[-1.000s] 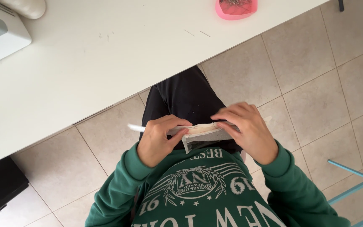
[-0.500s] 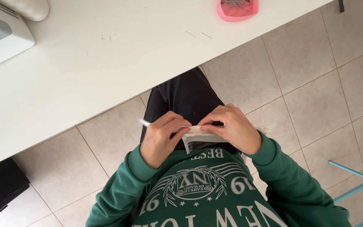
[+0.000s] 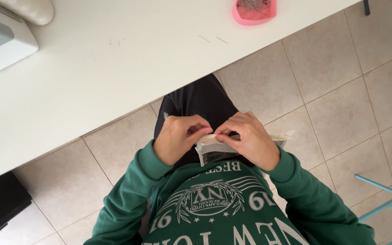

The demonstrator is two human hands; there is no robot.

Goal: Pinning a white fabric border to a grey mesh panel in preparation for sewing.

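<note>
Head view is the only one I have, looking straight down past a green printed sweatshirt [image 3: 214, 213] to the lap. Both hands meet just above its hem on a small clear plastic pouch with a pale strip along its top edge and dark contents [image 3: 218, 152]. My left hand [image 3: 178, 138] is curled shut, thumb and forefinger pinching the strip at its left end. My right hand [image 3: 248, 143] is curled shut too, its fingertips [image 3: 225, 134] pressing the same strip just beside the left fingers, almost touching them. The pouch body hangs below the fingertips, against the sweatshirt; its far corner pokes out to the right beyond the right hand's knuckles, near the wrist. Whether the strip is sealed or partly parted I cannot tell, since the fingers cover the spot.

As I judge it, the work at the strip goes best with both pinches close together, as they are now, so force lands on one short stretch and not across the whole edge. I would hold the pouch upright, contents low, away from the fingertips, and work in small steps, shifting the grip along the strip rather than tugging hard, which could spill the dark contents onto the lap.

Above the fingers lies a white tabletop [image 3: 114, 68], well apart, carrying a pink shallow dish [image 3: 255, 11]. Beige floor tiles [image 3: 332, 90] lie beyond the right hand.
</note>
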